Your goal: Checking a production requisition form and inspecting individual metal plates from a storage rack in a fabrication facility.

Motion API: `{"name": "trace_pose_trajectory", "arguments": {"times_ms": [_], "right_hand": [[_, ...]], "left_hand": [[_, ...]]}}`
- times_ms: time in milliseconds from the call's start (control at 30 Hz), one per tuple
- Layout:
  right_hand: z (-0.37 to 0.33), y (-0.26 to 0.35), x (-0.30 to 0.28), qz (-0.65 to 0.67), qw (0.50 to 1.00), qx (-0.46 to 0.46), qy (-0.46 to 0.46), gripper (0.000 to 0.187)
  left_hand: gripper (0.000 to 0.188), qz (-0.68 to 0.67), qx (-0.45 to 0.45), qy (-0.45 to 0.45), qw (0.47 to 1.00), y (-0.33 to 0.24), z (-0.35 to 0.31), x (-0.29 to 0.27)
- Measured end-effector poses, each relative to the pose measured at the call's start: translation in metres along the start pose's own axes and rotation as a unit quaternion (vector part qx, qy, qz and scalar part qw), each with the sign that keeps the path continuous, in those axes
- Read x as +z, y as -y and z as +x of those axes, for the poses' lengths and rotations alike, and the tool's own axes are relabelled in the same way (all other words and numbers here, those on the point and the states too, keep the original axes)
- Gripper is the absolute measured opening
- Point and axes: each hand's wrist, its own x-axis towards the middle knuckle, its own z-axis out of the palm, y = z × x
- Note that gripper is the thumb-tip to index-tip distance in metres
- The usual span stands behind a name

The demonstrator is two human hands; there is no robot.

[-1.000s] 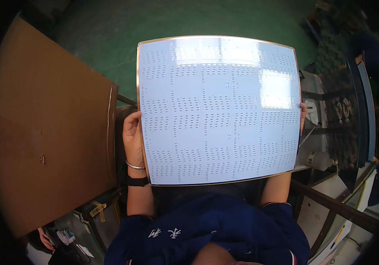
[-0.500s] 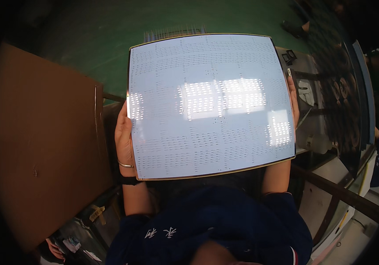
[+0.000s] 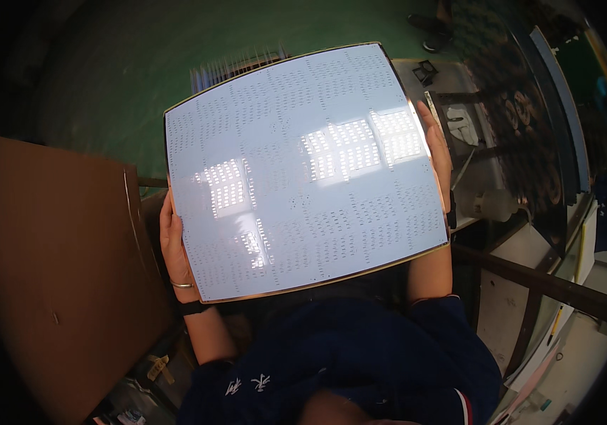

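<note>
I hold up a large, shiny white circuit board panel (image 3: 282,219) in front of me, marked with many rows of small dark pads and edged in copper-yellow. Bright light reflects in patches off its face. My left hand (image 3: 174,241) grips the left edge near the lower corner, fingers partly behind the board. On the right edge, my right hand (image 3: 439,156) is closed with its fingers along the side. The panel is tilted, its right side higher than its left. Both palms are partly hidden by it.
A big brown board (image 3: 63,262) stands at the left. Beyond the panel, a rack of thin upright sheets (image 3: 236,65) stands on the green floor (image 3: 140,64). To the right are a bench with a white plastic bottle (image 3: 495,205), a dark metal frame (image 3: 544,283) and another person's shoe (image 3: 431,32).
The panel has turned counterclockwise and shifted left, both hands still on it. Its reflections have slid across the surface. The surroundings have shifted in view as well.
</note>
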Motion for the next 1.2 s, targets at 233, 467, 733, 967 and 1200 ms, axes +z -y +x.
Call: {"name": "trace_pose_trajectory", "arguments": {"times_ms": [233, 467, 733, 967, 1200], "right_hand": [[0.013, -0.003, -0.045, -0.021, 0.990, 0.029, 0.135, 0.049], [0.012, -0.004, -0.037, -0.049, 0.992, 0.032, 0.114, 0.051], [0.014, -0.014, -0.053, -0.029, 0.996, 0.019, 0.081, 0.049], [0.023, -0.023, -0.069, -0.019, 0.996, 0.001, 0.086, 0.036], [0.031, -0.018, -0.075, 0.008, 0.995, -0.092, 0.025, 0.026]], "left_hand": [[0.045, -0.061, 0.005, -0.004, 0.998, -0.001, -0.001, -0.010], [0.049, -0.057, 0.042, 0.008, 0.997, -0.003, -0.004, -0.020], [0.054, -0.030, 0.045, 0.010, 0.998, -0.006, -0.002, -0.011], [0.034, 0.008, 0.010, 0.023, 1.000, -0.012, -0.002, -0.011], [0.007, 0.123, 0.133, -0.009, 0.983, -0.010, 0.000, -0.005]]}}
